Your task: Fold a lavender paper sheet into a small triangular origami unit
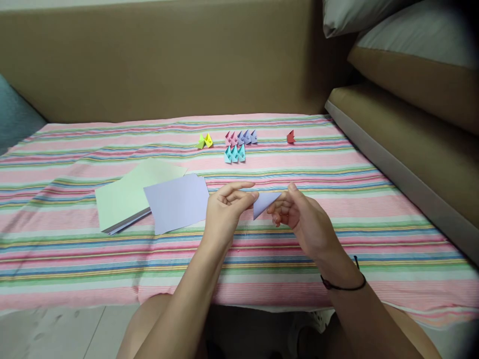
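Observation:
My left hand (226, 207) and my right hand (299, 217) hold a small lilac folded paper triangle (263, 203) between them, just above the striped cloth. Both hands pinch its upper corners with closed fingers, and its point hangs down. A black cord sits on my right wrist. To the left of my left hand lies a lilac paper sheet (177, 202) on top of a pale green sheet (127, 194) and a thin stack of other sheets.
Small folded paper pieces stand in groups farther back: yellow-green (204, 141), pink and lilac (240, 137), light blue (235, 153), one red (290, 136). The striped cloth (337, 164) covers a low surface. Brown cushions (411, 134) rise at the right and back.

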`<state>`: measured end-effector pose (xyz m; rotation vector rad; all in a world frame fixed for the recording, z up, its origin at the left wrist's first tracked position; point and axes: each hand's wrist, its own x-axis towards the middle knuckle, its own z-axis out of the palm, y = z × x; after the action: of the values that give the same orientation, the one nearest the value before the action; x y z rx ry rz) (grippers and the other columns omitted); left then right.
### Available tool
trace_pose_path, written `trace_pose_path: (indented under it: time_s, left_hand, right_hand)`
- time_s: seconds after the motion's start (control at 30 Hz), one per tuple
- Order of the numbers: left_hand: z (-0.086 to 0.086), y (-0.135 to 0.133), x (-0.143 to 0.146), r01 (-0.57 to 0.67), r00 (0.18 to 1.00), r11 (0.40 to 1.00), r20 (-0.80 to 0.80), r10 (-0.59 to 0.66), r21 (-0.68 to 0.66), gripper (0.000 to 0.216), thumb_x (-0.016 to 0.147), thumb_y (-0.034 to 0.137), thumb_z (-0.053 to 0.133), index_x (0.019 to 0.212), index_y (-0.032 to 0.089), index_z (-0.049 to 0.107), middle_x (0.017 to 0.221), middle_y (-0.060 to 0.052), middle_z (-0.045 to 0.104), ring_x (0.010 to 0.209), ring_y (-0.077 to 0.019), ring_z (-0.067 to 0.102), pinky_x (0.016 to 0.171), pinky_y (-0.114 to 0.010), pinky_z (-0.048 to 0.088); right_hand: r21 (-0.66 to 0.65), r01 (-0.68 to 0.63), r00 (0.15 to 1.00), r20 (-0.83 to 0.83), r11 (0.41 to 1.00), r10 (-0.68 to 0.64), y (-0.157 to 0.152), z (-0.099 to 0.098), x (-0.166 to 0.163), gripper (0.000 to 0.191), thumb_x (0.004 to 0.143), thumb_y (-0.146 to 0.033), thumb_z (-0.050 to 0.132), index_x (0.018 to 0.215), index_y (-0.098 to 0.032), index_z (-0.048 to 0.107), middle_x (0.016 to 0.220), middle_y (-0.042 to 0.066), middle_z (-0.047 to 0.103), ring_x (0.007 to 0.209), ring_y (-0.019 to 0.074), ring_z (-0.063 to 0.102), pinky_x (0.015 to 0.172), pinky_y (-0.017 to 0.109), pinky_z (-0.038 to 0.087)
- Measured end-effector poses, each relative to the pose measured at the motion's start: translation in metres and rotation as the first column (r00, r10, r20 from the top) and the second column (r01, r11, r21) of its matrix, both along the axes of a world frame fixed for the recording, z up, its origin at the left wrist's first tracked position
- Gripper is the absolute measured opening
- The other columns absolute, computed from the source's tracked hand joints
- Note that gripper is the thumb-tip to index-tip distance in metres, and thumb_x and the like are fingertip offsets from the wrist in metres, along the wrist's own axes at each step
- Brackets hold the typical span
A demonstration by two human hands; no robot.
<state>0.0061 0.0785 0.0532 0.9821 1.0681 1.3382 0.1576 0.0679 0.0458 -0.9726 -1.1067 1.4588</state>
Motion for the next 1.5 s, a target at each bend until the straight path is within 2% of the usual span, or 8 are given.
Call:
trace_pose_path:
  time_s: [0.17,0.27,0.47,0.63,0.83,1.0,1.23,1.5]
  left_hand:
    - [0.001,-0.002,0.002,0.019,1.0,1.0,-0.001,-0.019,-0.009,0.025,0.066,0.026,0.076,0.088,0.018,0.071,0.059,0.003,0.064,0.059,-0.0097,0.058,0.067,-0.025,0.047]
    - [0.0,-0.002,0.004,0.015,1.0,1.0,0.003,-0.015,-0.018,0.025,0.065,0.026,0.076,0.088,0.018,0.071,0.058,0.003,0.064,0.059,-0.0104,0.058,0.067,-0.025,0.047]
    - [-0.004,0.0,0.004,-0.055,0.998,0.998,-0.034,0.055,-0.005,0.022,0.064,0.026,0.075,0.084,0.018,0.072,0.057,0.003,0.063,0.054,-0.0082,0.053,0.057,-0.022,0.042]
    - [-0.004,0.0,0.006,-0.052,0.998,0.999,-0.043,0.051,0.0,0.019,0.066,0.023,0.073,0.084,0.017,0.071,0.053,0.004,0.059,0.052,-0.0082,0.052,0.056,-0.022,0.04]
    - [-0.003,0.0,0.008,-0.035,0.999,0.999,0.021,0.035,0.014,0.016,0.067,0.023,0.072,0.081,0.017,0.069,0.051,0.005,0.057,0.045,-0.0066,0.048,0.053,-0.023,0.04]
    - [-0.002,-0.001,0.009,-0.038,0.998,0.999,0.041,0.037,0.034,0.014,0.068,0.021,0.072,0.081,0.016,0.067,0.051,0.005,0.057,0.044,-0.0064,0.049,0.052,-0.021,0.041]
    - [-0.004,0.001,0.008,-0.085,0.996,0.995,0.033,0.083,0.061,0.014,0.067,0.018,0.073,0.08,0.017,0.068,0.052,0.006,0.057,0.048,-0.0055,0.048,0.057,-0.019,0.042]
    - [-0.006,0.0,0.009,-0.158,0.987,0.984,0.047,0.155,0.087,0.016,0.066,0.017,0.074,0.082,0.017,0.069,0.054,0.005,0.059,0.056,-0.0065,0.053,0.063,-0.019,0.044]
  right_hand:
    - [0.14,0.12,0.969,0.198,0.983,-0.146,-0.001,0.0,-0.002,0.038,0.087,-0.044,0.054,0.059,-0.018,0.059,0.056,-0.001,0.052,0.052,0.0104,0.046,0.051,0.024,0.039]
    - [0.158,0.171,0.959,0.199,0.973,-0.201,-0.001,-0.001,-0.003,0.039,0.087,-0.044,0.054,0.057,-0.018,0.057,0.055,-0.001,0.049,0.05,0.0098,0.042,0.049,0.025,0.035]
    - [-0.012,-0.019,0.98,0.196,1.0,0.022,-0.002,-0.005,-0.009,0.044,0.085,-0.053,0.052,0.058,-0.018,0.054,0.053,-0.002,0.046,0.047,0.0089,0.039,0.045,0.024,0.031]
    - [0.026,0.034,0.97,0.238,0.999,-0.039,-0.004,-0.007,-0.013,0.043,0.084,-0.048,0.057,0.054,-0.018,0.053,0.049,-0.004,0.042,0.045,0.0078,0.034,0.045,0.025,0.026]
    - [-0.05,-0.095,0.988,0.118,0.994,0.1,-0.004,-0.005,-0.019,0.036,0.084,-0.047,0.056,0.067,-0.016,0.062,0.054,-0.004,0.046,0.046,0.0071,0.036,0.044,0.024,0.026]
    - [0.011,-0.043,0.989,0.142,0.999,0.041,-0.004,-0.005,-0.022,0.033,0.084,-0.043,0.058,0.066,-0.015,0.063,0.052,-0.005,0.045,0.044,0.0055,0.034,0.042,0.022,0.026]
    - [-0.056,-0.147,0.987,0.061,0.988,0.15,-0.005,-0.007,-0.024,0.029,0.081,-0.044,0.061,0.074,-0.015,0.064,0.06,0.0,0.061,0.048,0.0094,0.056,0.047,0.023,0.047]
    - [-0.098,-0.194,0.979,0.042,0.976,0.199,-0.006,-0.004,-0.025,0.03,0.081,-0.043,0.062,0.075,-0.015,0.065,0.063,0.001,0.065,0.052,0.0103,0.062,0.051,0.022,0.052]
